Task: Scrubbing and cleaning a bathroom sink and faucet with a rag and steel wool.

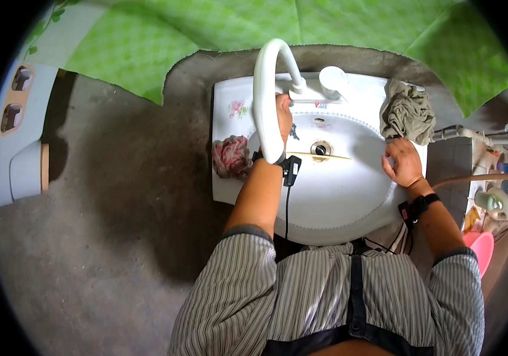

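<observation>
My left hand (284, 116) is at the back left of the white ceramic washbasin (325, 196), beside the base of the white faucet (266, 107). The curved spout hides part of it, so its grip does not show. My right hand (403, 162) rests on the basin's right rim with bent fingers, just below a crumpled grey-green cloth (407, 111). A crumpled red and white cloth (231, 156) lies on the left rim. A thin yellowish stick (325, 155) crosses the bowl just below the drain (320, 149). A small dark thing (294, 131) lies near my left hand.
A green checked cloth (245, 22) hangs behind the basin. At the right are a tiled ledge (481, 155), white pipes (463, 132), a plastic bottle (499, 204) and a pink basin (483, 249). A pale cabinet-like object (22, 133) stands far left. Cables hang from both wrists.
</observation>
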Tool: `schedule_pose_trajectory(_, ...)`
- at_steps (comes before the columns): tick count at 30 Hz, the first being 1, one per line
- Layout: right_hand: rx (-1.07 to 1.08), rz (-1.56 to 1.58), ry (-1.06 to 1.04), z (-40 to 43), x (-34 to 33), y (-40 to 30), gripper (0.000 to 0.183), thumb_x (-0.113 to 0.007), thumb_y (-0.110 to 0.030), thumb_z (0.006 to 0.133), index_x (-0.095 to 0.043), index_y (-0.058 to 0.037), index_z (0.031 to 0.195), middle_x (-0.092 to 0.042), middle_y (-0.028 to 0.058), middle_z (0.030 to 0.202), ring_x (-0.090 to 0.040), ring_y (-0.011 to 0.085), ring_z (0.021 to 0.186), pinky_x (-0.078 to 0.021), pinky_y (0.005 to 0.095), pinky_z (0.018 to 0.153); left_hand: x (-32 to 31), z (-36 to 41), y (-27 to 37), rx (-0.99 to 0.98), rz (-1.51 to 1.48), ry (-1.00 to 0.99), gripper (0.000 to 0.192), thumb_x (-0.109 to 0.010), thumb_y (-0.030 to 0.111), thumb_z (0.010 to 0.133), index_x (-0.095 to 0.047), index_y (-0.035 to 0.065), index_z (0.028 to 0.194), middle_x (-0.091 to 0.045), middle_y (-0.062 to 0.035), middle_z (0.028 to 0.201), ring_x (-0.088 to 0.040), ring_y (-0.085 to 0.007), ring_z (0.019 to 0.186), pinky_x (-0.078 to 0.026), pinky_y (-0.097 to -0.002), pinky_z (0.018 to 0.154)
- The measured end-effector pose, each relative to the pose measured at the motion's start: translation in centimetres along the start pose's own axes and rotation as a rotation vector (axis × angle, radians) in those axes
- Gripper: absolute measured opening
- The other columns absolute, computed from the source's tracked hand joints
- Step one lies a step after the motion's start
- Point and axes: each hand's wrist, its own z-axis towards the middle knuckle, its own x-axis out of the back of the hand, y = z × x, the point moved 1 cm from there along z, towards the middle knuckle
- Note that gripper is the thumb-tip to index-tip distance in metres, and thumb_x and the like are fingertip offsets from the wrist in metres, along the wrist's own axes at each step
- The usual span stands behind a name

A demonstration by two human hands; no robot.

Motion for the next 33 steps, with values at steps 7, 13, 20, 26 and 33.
schedule_pose_trajectory(7, -0.017, -0.017, 0.009, -0.1, 0.4, 0.3, 0.015, -0.066, -0.013, 0.072, -0.053, -0.0067, 0.073, -0.052, 0.0106, 0.075, -0.053, 0.0321, 0.076, -0.0434, 0.0404, 0.07, 0.0, -1.2, 0.6, -0.038, 0.034, -0.01, 0.008, -0.065, 0.005, 0.079, -0.069, 0.0047, 0.086, -0.066, -0.0112, 0.086, -0.059, -0.0349, 0.083, -0.046, -0.0426, 0.08)
schedule_pose_trajectory(13, 0.012, -0.028, 0.02, 0.4, -0.1, 0.1, 0.015, -0.066, -0.013, 0.072, -0.052, -0.0065, 0.073, -0.051, 0.0106, 0.075, -0.052, 0.0318, 0.075, -0.0432, 0.04, 0.069, 0.0, 0.8, -1.2, 0.033, -0.016, -0.018, 0.009, -0.062, 0.006, 0.08, -0.07, 0.0045, 0.084, -0.067, -0.0121, 0.087, -0.06, -0.0334, 0.085, -0.046, -0.0417, 0.082)
schedule_pose_trajectory(20, -0.014, -0.012, 0.024, 0.1, 0.4, 0.2, 0.014, -0.066, -0.012, 0.072, -0.053, -0.0066, 0.073, -0.051, 0.0106, 0.075, -0.052, 0.0318, 0.076, -0.0433, 0.04, 0.069, 0.3, -1.7, -0.1, -0.085, -0.069, -0.032, 0.009, -0.064, 0.006, 0.081, -0.072, 0.0065, 0.085, -0.067, -0.0105, 0.088, -0.06, -0.0318, 0.086, -0.046, -0.0413, 0.08)
schedule_pose_trajectory(26, -0.005, -0.029, 0.009, 0.3, -0.3, 0.0, 0.015, -0.067, -0.012, 0.072, -0.053, -0.0065, 0.074, -0.052, 0.0115, 0.075, -0.053, 0.0329, 0.076, -0.0435, 0.0405, 0.07, 0.0, 0.3, -0.4, -0.024, 0.016, 0.008, 0.007, -0.062, 0.002, 0.079, -0.067, 0.0057, 0.081, -0.065, -0.0099, 0.084, -0.058, -0.0329, 0.083, -0.045, -0.0417, 0.079)
schedule_pose_trajectory(33, -0.025, -0.055, 0.017, 0.0, -0.2, 0.3, 0.016, -0.067, -0.013, 0.071, -0.053, -0.0055, 0.073, -0.051, 0.0115, 0.075, -0.053, 0.0329, 0.075, -0.0436, 0.0409, 0.07, -0.5, -1.9, 0.8, 0.002, -0.099, 0.027, 0.006, -0.061, 0.006, 0.081, -0.066, 0.0064, 0.077, -0.065, -0.0107, 0.084, -0.059, -0.0333, 0.083, -0.044, -0.0431, 0.079)
